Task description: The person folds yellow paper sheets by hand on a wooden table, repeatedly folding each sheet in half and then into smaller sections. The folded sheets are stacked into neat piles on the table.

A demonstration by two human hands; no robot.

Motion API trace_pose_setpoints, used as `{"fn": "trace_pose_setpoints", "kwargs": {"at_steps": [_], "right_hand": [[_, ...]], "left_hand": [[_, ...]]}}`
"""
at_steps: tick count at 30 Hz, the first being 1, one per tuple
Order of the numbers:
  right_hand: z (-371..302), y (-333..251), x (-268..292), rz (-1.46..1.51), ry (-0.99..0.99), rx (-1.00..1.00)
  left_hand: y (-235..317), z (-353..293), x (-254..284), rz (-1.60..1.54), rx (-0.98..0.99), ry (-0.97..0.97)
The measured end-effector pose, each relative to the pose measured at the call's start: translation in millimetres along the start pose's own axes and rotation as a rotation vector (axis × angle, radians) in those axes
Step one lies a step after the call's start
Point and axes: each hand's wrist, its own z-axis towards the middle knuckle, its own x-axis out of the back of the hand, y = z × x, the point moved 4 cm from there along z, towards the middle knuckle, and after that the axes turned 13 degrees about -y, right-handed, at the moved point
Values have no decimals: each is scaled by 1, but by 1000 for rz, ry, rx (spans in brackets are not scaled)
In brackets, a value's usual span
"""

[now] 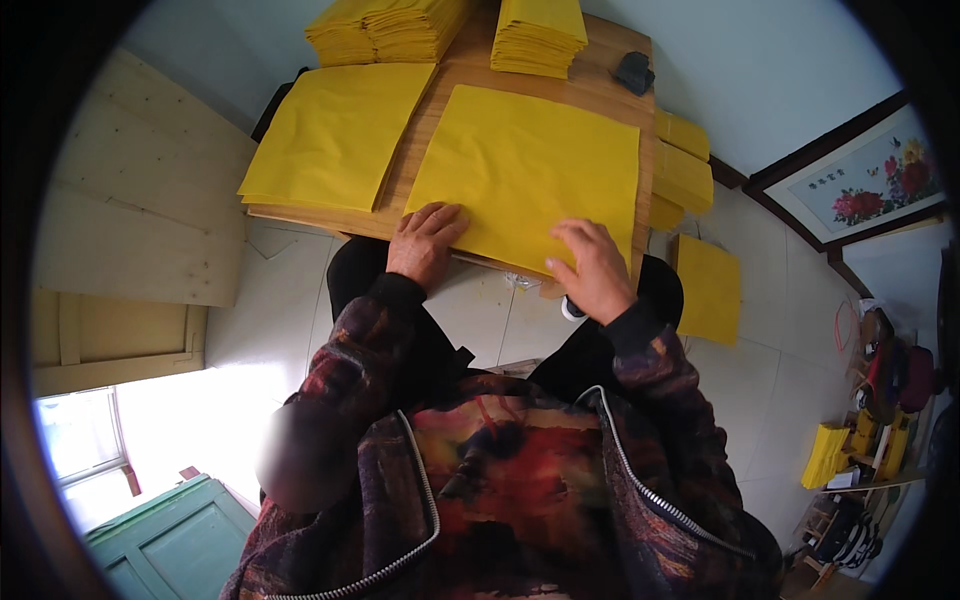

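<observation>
A large yellow sheet (530, 170), paper or cloth, lies flat on the wooden table in front of me. My left hand (428, 243) rests on its near left corner, fingers laid over the edge. Toward the near right edge is my right hand (592, 270), its fingers bent loosely and the thumb held apart; nothing shows in its grasp. Whether its fingertips touch the sheet, I cannot tell. To the left lies a pile of similar yellow sheets (335, 135), slightly overhanging the table's left side.
Folded yellow stacks (540, 35) stand at the far side of the wooden table (625, 60), near a small dark object (633, 73). More yellow bundles (685, 175) sit beyond the right edge. A framed flower picture (865, 185) leans at the right wall.
</observation>
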Motion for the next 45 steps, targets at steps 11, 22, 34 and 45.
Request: {"fn": "trace_pose_setpoints", "kwargs": {"at_steps": [11, 22, 34, 45], "right_hand": [[-7, 7, -24, -283, 21, -65], [22, 32, -19, 23, -345, -184], [18, -19, -22, -283, -158, -23], [56, 14, -18, 93, -850, 29]], "left_hand": [[-8, 33, 25, -165, 147, -422], [56, 46, 4, 22, -54, -455], [51, 62, -7, -109, -78, -743], [53, 37, 12, -12, -49, -384]]}}
